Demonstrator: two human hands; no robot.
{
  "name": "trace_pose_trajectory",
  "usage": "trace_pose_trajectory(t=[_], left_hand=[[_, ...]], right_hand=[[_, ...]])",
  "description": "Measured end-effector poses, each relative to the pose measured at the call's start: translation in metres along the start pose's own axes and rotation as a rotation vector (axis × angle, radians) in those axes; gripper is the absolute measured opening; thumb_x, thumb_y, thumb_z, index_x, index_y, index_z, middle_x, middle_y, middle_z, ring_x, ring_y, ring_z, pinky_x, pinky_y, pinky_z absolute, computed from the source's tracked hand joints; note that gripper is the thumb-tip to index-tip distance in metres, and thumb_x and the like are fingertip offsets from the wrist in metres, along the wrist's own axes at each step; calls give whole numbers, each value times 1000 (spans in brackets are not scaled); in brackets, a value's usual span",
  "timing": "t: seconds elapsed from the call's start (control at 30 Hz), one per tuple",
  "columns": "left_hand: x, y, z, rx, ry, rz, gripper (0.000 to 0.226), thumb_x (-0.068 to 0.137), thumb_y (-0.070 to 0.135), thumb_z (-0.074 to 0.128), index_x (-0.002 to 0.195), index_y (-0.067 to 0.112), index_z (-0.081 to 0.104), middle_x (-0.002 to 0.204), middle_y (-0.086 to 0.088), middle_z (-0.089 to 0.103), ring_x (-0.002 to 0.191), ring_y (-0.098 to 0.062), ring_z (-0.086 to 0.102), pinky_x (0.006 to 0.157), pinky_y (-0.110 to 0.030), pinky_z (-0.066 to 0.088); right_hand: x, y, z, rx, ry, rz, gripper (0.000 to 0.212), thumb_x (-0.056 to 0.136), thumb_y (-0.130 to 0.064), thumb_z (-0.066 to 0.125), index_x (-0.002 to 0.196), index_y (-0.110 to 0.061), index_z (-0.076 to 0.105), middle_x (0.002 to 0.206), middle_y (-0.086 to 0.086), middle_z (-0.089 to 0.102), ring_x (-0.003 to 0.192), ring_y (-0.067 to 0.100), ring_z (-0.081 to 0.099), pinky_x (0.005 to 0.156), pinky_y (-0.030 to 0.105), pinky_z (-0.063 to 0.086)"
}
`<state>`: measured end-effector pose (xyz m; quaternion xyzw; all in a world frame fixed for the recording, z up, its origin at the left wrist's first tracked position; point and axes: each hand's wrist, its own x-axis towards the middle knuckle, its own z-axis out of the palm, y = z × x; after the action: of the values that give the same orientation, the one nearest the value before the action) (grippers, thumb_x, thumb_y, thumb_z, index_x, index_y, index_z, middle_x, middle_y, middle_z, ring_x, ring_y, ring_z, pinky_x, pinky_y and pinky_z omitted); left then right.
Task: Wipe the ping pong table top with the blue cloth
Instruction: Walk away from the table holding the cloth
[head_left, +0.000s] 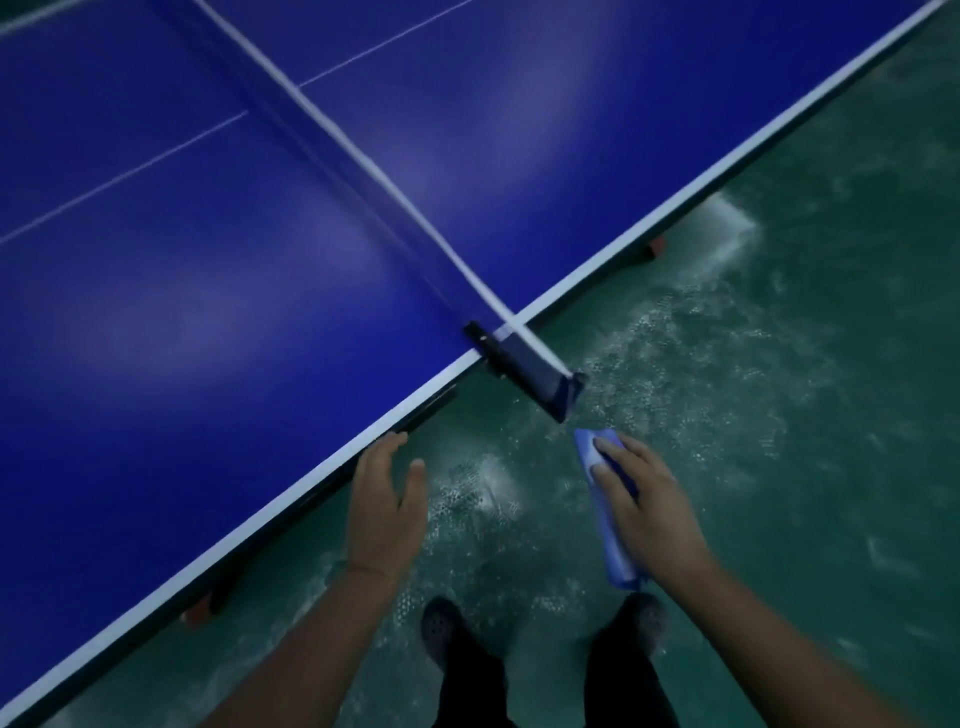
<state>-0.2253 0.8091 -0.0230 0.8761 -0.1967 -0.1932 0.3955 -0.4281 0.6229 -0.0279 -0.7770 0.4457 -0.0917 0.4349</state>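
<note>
Left hand (387, 512) held flat at lower centre, fingers straight, tips at surface (218, 270) edge; blue cloth (605, 512), folded long, gripped by curled right hand (647, 512) fingers, off surface, lower right of centre

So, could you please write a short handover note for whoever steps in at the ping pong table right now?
Right hand: holds the blue cloth, folded into a long strip, off the table's near edge, over the floor.
Left hand: open and empty, fingertips at the table's white edge.
Ping pong table top: nothing lies on it; the net crosses it, and its clamp sits just ahead of the cloth.
Done: cloth in hand. Whether any part has been wiped cannot be told.
Left: bring the cloth onto the top and wipe both halves, working around the net clamp.
</note>
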Motion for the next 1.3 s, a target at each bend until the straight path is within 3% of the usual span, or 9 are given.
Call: trace_pose_trajectory(t=[0.13, 0.3, 0.4, 0.53, 0.77, 1.0, 1.13, 1.3], left_hand=[[-37, 88, 59, -61, -26, 67, 43, 92, 40, 48, 134, 33, 52, 138, 8, 52, 126, -7, 48, 106, -32, 38], [-68, 186, 152, -124, -104, 151, 40, 87, 38, 52, 127, 34, 55, 129, 4, 61, 120, -12, 57, 104, -39, 45], [-75, 239, 206, -146, -208, 196, 42, 86, 37, 53, 128, 30, 56, 128, 4, 61, 119, -10, 57, 105, -43, 46], [-68, 304, 264, -154, -321, 296, 38, 88, 38, 53, 126, 37, 55, 127, 14, 59, 119, -2, 55, 100, -32, 46], [-14, 386, 339, -234, -379, 330, 38, 87, 39, 56, 125, 43, 56, 129, 16, 60, 122, -4, 55, 98, -27, 43], [86, 466, 440, -239, -460, 323, 39, 88, 40, 56, 127, 43, 55, 129, 17, 58, 122, -1, 54, 103, -34, 47], [139, 533, 504, -211, -559, 353, 36, 88, 42, 55, 120, 57, 52, 130, 21, 57, 122, 1, 53, 103, -33, 46], [187, 632, 598, -175, -702, 426, 35, 88, 47, 54, 122, 53, 54, 129, 21, 58, 122, 0, 53, 104, -36, 47]], right_hand=[[-18, 48, -98, 110, 70, 37, 35, 98, -35, 59, 132, -29, 64, 143, -12, 50, 125, 0, 47, 99, 18, 34], [-27, 117, -215, 169, 249, 124, 33, 96, -34, 62, 128, -31, 67, 141, -11, 53, 122, -4, 46, 93, -1, 26], [-25, 150, -273, 198, 343, 175, 33, 96, -34, 62, 128, -30, 67, 139, -12, 53, 119, -8, 46, 91, -6, 25], [-7, 178, -334, 272, 461, 211, 35, 94, -38, 62, 128, -31, 67, 136, -19, 53, 117, -22, 44, 92, -6, 27], [63, 196, -405, 346, 568, 197, 48, 86, -54, 55, 128, -34, 65, 123, -50, 43, 117, -25, 41, 90, -7, 28], [184, 219, -479, 326, 611, 239, 49, 87, -53, 57, 131, -32, 65, 130, -39, 46, 119, -24, 42, 90, -7, 27], [251, 233, -536, 310, 655, 266, 52, 84, -59, 55, 129, -35, 65, 128, -42, 44, 118, -25, 41, 88, -8, 27], [318, 264, -622, 313, 791, 317, 48, 83, -60, 54, 127, -42, 64, 129, -42, 44, 120, -24, 41, 90, -8, 26]])
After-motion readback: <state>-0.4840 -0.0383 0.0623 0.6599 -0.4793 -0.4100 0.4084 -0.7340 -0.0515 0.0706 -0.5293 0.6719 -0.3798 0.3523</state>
